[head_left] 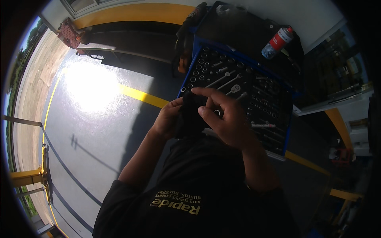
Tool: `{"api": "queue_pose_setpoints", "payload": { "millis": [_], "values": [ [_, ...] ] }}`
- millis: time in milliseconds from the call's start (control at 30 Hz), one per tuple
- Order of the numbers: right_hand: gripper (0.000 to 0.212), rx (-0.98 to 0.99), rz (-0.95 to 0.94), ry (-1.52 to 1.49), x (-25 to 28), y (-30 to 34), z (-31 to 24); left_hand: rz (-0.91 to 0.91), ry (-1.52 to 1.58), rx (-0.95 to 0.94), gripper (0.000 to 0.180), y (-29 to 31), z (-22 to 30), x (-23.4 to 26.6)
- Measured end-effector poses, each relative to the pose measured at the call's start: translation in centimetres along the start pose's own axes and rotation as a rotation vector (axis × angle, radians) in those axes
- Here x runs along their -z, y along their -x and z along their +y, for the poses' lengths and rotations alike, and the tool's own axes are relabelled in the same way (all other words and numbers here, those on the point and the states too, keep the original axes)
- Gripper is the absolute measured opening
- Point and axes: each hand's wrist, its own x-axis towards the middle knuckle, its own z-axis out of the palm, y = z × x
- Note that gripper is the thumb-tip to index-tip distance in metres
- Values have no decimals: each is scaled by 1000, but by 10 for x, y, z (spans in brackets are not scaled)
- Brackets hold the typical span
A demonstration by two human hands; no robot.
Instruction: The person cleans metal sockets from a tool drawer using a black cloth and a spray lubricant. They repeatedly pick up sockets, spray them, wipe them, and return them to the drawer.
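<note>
My left hand (168,117) grips a black, dark-looking item (189,119) in front of my shirt; shadow hides what kind it is. My right hand (226,113) hovers over the other side of it, index finger stretched to its upper edge and thumb held apart. Whether that fingertip touches it I cannot tell. Just beyond my hands lies a blue-edged tool drawer (286,137) with black inserts. In it are rows of sockets (201,61), a ratchet (235,89), a wrench (230,83) and several smaller tools.
A red and white spray can (278,43) stands on the dark cabinet top (238,29) above the drawer. To the left stretches a grey floor (91,131) with a yellow line (143,96) and bright sun glare. A bench (127,49) runs along the wall.
</note>
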Motion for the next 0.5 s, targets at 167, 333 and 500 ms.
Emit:
{"api": "queue_pose_setpoints", "payload": {
  "millis": [167,333,500],
  "values": [
    [49,-57,-66,26,3,1,-11,-35,4,17,43,-2,-3,3],
    [65,-222,-190,-194,-1,5,-5,44,-92,-17,44,-3,-5,-3],
    [72,-314,-220,-304,-8,8,-4,62,-166,-107,51,-3,-1,-13]
  ]
}}
